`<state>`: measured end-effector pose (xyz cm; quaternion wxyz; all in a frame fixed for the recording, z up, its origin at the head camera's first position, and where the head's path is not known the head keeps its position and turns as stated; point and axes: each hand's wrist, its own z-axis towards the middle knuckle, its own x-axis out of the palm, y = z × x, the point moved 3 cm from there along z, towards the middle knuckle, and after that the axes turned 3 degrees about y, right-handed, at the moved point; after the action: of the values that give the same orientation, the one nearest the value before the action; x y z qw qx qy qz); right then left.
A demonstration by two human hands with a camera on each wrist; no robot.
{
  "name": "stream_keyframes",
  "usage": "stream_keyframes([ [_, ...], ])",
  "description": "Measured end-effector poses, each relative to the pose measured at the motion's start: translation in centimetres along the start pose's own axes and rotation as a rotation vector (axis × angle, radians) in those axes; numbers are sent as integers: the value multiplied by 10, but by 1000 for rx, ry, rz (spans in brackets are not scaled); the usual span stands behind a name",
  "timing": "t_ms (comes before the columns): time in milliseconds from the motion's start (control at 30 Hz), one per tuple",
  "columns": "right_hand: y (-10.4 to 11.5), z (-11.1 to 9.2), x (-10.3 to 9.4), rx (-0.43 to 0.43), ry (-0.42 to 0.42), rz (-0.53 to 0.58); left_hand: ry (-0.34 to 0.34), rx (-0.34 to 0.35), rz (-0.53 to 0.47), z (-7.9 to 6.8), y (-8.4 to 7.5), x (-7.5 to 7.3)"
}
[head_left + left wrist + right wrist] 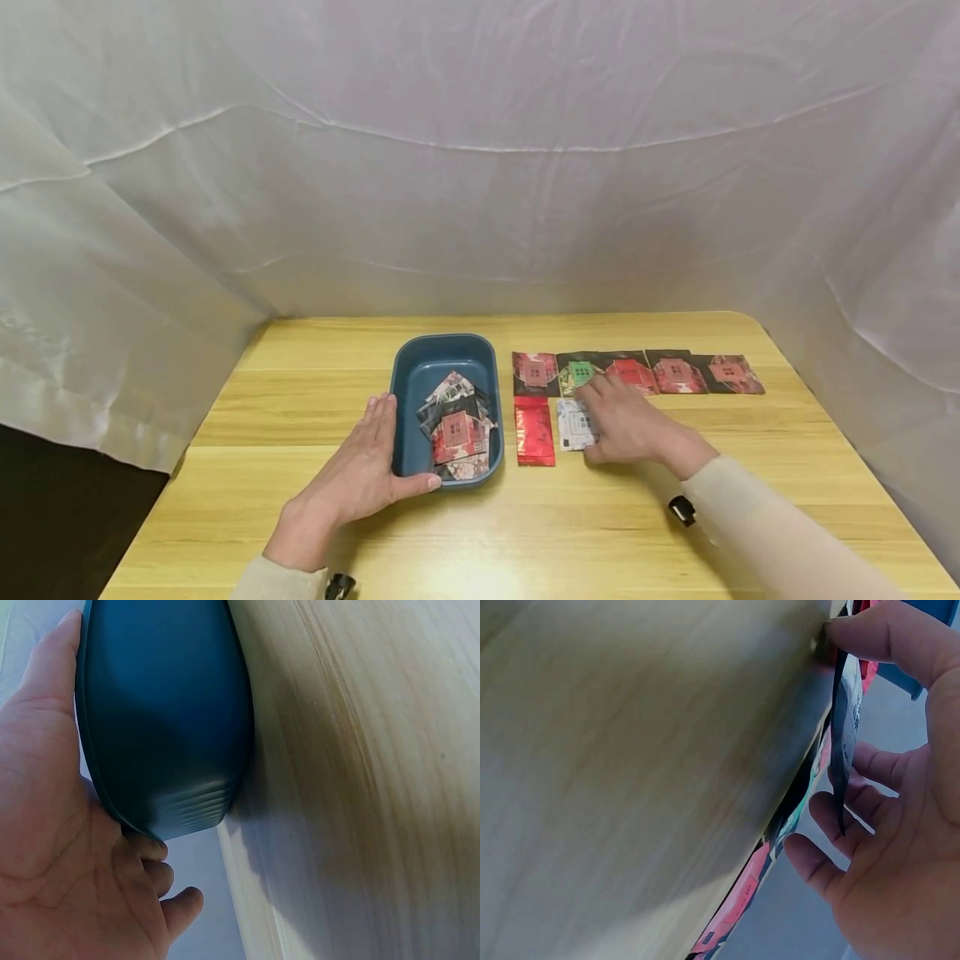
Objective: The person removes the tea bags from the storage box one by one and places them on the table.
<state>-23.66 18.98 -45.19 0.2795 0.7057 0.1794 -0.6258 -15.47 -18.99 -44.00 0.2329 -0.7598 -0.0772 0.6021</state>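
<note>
A blue tray (444, 348) stands on the table, holding a loose pile of printed sachets (457, 429). My left hand (352, 475) rests against its left wall with straight fingers, the thumb along the front rim. The left wrist view shows that palm beside the tray's outer wall (165, 712). To the right, my right hand (626, 421) grips a white floral sachet (576, 427) by its right side. In the right wrist view this sachet (847, 720) stands edge-on between thumb and fingers. Left of it lies a shiny red sachet (534, 433).
Behind the right hand, several dark printed sachets lie in a row, from a red-labelled one (536, 373) to one at the right end (726, 374). A wooden table (300, 400) carries everything. Pale cloth (480, 208) hangs around its back and sides.
</note>
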Motion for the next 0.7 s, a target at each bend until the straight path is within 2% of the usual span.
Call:
stream_keyframes([
  [700,-2,7,3,39,59,-11,2,0,-2,1,2,1],
])
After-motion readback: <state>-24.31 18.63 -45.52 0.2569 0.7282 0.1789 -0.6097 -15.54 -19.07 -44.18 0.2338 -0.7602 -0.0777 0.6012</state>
